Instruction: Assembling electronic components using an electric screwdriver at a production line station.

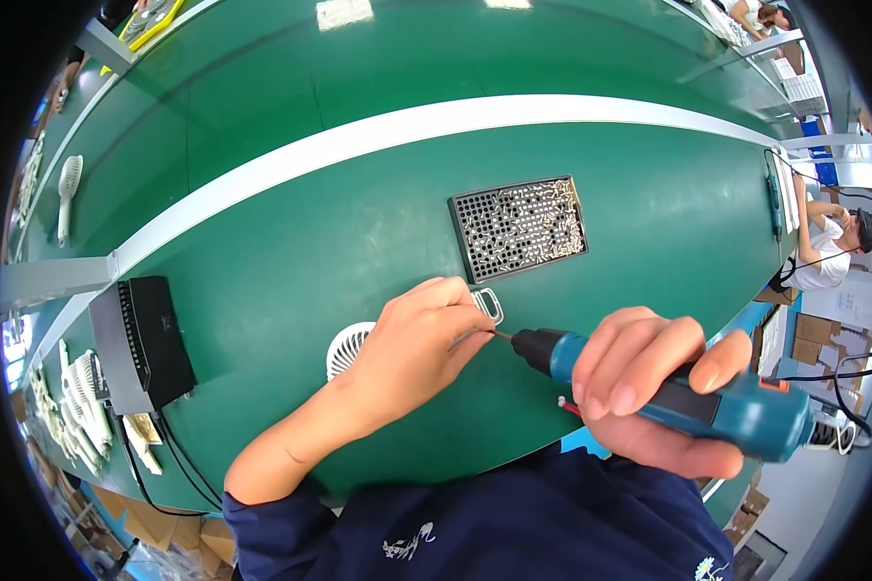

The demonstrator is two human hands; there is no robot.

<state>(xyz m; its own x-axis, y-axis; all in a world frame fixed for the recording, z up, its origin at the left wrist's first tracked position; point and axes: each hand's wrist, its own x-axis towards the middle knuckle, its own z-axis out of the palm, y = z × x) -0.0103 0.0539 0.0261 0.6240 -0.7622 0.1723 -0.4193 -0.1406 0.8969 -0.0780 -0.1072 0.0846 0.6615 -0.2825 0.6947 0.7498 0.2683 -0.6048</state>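
My right hand [649, 387] is wrapped round a teal and black electric screwdriver [746, 412], whose thin bit points left. At the bit's tip, the thumb and fingers of my left hand [421, 329] are pinched together; what they hold, if anything, is too small to make out. Under and beside that hand lies a white part with a round slotted grille [347, 349]. A pale loop-shaped end [490, 304] shows just past the fingers; my hand hides whatever lies between. Farther off sits a black perforated tray [463, 242] with many small screws [557, 213].
A black box with cables [145, 339] stands at the left. White slotted pieces [82, 412] lie beyond it, and another [69, 194] lies behind the white rail [407, 121]. A red-tipped item [569, 405] is near the table's front edge. Another person [833, 247] sits at the far right.
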